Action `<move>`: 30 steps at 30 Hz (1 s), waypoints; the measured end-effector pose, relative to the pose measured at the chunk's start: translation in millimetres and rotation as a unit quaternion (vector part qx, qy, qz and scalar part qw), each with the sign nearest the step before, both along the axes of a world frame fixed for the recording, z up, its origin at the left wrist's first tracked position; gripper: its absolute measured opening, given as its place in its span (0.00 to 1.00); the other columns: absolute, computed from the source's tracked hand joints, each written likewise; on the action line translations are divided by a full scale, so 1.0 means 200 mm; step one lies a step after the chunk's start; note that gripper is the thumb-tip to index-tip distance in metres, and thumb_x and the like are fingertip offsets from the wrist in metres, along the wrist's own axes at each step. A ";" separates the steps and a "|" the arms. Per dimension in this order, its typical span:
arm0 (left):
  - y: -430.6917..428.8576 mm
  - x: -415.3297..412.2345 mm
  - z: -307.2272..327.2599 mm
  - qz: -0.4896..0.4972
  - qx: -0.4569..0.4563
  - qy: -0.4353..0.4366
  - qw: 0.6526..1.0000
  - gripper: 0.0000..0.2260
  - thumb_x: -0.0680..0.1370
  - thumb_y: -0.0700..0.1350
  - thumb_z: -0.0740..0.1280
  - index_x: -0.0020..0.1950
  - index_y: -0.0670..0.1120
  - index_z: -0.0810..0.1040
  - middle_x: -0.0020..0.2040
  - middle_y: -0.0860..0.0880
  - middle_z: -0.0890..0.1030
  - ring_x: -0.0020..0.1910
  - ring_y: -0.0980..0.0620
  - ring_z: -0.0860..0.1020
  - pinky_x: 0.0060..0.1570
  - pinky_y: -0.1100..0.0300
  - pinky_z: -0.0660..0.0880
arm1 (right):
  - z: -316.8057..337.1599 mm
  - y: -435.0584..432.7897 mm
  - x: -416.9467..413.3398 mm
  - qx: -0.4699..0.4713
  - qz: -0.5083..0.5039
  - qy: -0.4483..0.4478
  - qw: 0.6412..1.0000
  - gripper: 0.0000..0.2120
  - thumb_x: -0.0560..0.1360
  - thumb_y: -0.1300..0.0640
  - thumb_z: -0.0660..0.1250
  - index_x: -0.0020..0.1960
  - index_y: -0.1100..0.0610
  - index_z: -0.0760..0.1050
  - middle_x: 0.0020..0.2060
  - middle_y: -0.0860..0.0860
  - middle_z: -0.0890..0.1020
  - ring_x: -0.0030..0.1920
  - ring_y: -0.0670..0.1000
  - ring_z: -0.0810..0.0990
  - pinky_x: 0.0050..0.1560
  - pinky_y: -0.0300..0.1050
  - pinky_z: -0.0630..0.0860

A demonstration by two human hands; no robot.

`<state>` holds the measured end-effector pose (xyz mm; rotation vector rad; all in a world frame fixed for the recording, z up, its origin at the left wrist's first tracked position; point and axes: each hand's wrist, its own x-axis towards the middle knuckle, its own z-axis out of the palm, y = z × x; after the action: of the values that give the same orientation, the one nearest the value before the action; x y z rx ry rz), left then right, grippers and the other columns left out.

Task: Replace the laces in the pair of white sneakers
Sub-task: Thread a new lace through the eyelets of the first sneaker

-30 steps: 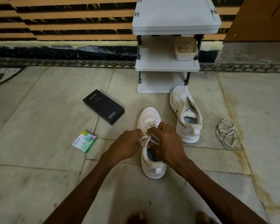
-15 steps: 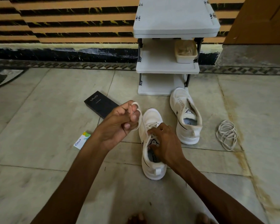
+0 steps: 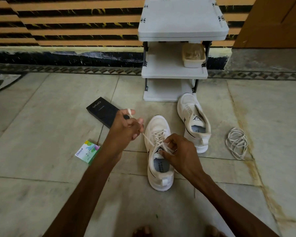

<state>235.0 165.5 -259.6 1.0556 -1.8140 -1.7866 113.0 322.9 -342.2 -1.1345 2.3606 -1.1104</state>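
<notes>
Head view, single frame. The person is sitting on the tiled floor (image 3: 41,117), both forearms reaching forward and bare toes (image 3: 142,231) showing at the bottom edge.

The near sneaker (image 3: 158,122) is standing upright on the floor directly in front, toe pointing away toward the wall. A cream lace (image 3: 148,139) is running criss-cross through its eyelets. One free strand is stretching taut from the upper eyelets up and left to the left hand.

The left hand (image 3: 125,127) is raised above the floor, left of the shoe's toe. Its fingers are curling round the strand, and a turn of lace is looping over one extended finger (image 3: 129,112).

The right hand (image 3: 179,151) is resting over the shoe's tongue area. Fingers are bent, pinching lace strands at the topmost crossings; the exact eyelet being worked is hidden under the fingers.

The second sneaker (image 3: 190,113) is standing to the right of and beyond the first, apart from it. Its toe is touching the base of the white shelf rack (image 3: 181,17). No lace is showing in its eyelets.

A loose lace coil (image 3: 237,142) is lying on the floor, right of the second sneaker and apart from it.

A black box (image 3: 101,111) is lying flat behind the left hand, partly covered by it. A small colourful carton (image 3: 87,151) is lying left of the left forearm. A beige container (image 3: 193,55) is sitting on the rack's middle shelf.
</notes>
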 end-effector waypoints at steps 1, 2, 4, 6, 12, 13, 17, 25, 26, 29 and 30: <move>0.02 0.00 -0.01 0.009 -0.053 -0.027 0.998 0.14 0.80 0.44 0.66 0.62 0.49 0.66 0.34 0.51 0.82 0.29 0.61 0.74 0.34 0.65 0.73 | 0.01 0.00 0.00 -0.001 -0.002 0.006 1.000 0.16 0.65 0.55 0.79 0.49 0.54 0.78 0.40 0.47 0.78 0.40 0.46 0.77 0.43 0.46 0.77; 0.05 0.00 -0.03 0.009 -0.098 -0.051 0.994 0.14 0.80 0.42 0.65 0.62 0.50 0.64 0.35 0.52 0.83 0.30 0.61 0.76 0.38 0.62 0.74 | 0.01 0.01 0.00 -0.003 -0.006 0.018 1.000 0.15 0.65 0.56 0.78 0.49 0.54 0.78 0.41 0.47 0.79 0.41 0.46 0.77 0.43 0.46 0.77; 0.09 -0.01 -0.06 -0.017 -0.161 -0.099 0.982 0.20 0.79 0.37 0.64 0.66 0.51 0.61 0.36 0.51 0.82 0.37 0.61 0.79 0.45 0.58 0.76 | 0.02 0.03 0.00 0.009 -0.017 0.051 0.999 0.14 0.66 0.52 0.78 0.48 0.52 0.79 0.43 0.47 0.79 0.43 0.47 0.77 0.44 0.44 0.77; 0.14 -0.01 -0.10 -0.062 -0.191 -0.138 0.970 0.27 0.78 0.32 0.64 0.71 0.50 0.58 0.38 0.51 0.82 0.41 0.58 0.80 0.51 0.57 0.77 | 0.03 0.05 0.00 0.036 -0.026 0.058 0.997 0.10 0.67 0.48 0.77 0.44 0.50 0.81 0.40 0.46 0.81 0.40 0.46 0.79 0.41 0.41 0.77; 0.26 -0.04 -0.15 -0.106 -0.281 -0.202 0.932 0.29 0.75 0.40 0.72 0.71 0.51 0.62 0.47 0.49 0.83 0.48 0.51 0.81 0.51 0.55 0.78 | 0.04 0.06 -0.01 0.079 -0.013 0.034 0.996 0.07 0.69 0.50 0.76 0.43 0.52 0.84 0.35 0.46 0.84 0.33 0.42 0.78 0.40 0.38 0.78; 0.28 -0.05 -0.16 -0.113 -0.287 -0.208 0.928 0.29 0.75 0.40 0.72 0.71 0.51 0.62 0.49 0.49 0.83 0.49 0.50 0.81 0.52 0.55 0.78 | 0.04 0.06 -0.02 0.078 -0.007 0.025 0.997 0.07 0.69 0.51 0.76 0.44 0.53 0.84 0.35 0.47 0.84 0.32 0.41 0.77 0.39 0.36 0.77; 0.35 -0.09 -0.21 -0.145 -0.303 -0.247 0.909 0.32 0.77 0.44 0.69 0.76 0.50 0.57 0.57 0.46 0.82 0.55 0.48 0.80 0.58 0.52 0.77 | 0.03 0.07 -0.05 0.086 0.018 0.018 0.996 0.06 0.71 0.53 0.75 0.45 0.54 0.83 0.36 0.48 0.84 0.30 0.40 0.75 0.35 0.27 0.69; 0.38 -0.14 -0.26 -0.115 -0.400 -0.296 0.860 0.33 0.77 0.51 0.69 0.76 0.53 0.55 0.57 0.48 0.81 0.53 0.49 0.80 0.54 0.55 0.76 | 0.04 0.07 -0.08 0.083 0.048 -0.002 0.995 0.05 0.73 0.56 0.73 0.46 0.57 0.83 0.37 0.50 0.84 0.35 0.45 0.79 0.41 0.46 0.79; 0.38 -0.14 -0.27 -0.119 -0.403 -0.300 0.856 0.33 0.77 0.52 0.69 0.76 0.53 0.55 0.56 0.49 0.81 0.52 0.49 0.80 0.54 0.55 0.75 | 0.04 0.07 -0.08 0.080 0.050 -0.004 0.996 0.05 0.73 0.56 0.72 0.46 0.58 0.83 0.37 0.51 0.84 0.36 0.46 0.80 0.42 0.47 0.79; 0.38 -0.16 -0.27 -0.127 -0.411 -0.304 0.850 0.33 0.76 0.51 0.70 0.75 0.53 0.56 0.54 0.49 0.82 0.51 0.49 0.81 0.53 0.56 0.75 | 0.04 0.07 -0.08 0.082 0.054 -0.007 0.995 0.06 0.73 0.57 0.72 0.47 0.58 0.83 0.39 0.52 0.84 0.37 0.48 0.80 0.43 0.46 0.79; 0.39 -0.16 -0.27 -0.126 -0.414 -0.304 0.849 0.33 0.76 0.51 0.71 0.75 0.52 0.56 0.53 0.48 0.82 0.50 0.49 0.81 0.53 0.56 0.75 | 0.04 0.08 -0.08 0.085 0.055 -0.009 0.995 0.06 0.73 0.57 0.72 0.48 0.58 0.83 0.39 0.52 0.85 0.38 0.48 0.81 0.44 0.47 0.79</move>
<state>202.1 242.8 -313.5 1.0775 -2.8087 -0.5588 96.4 338.2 -333.5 -1.1733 2.2974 -0.8620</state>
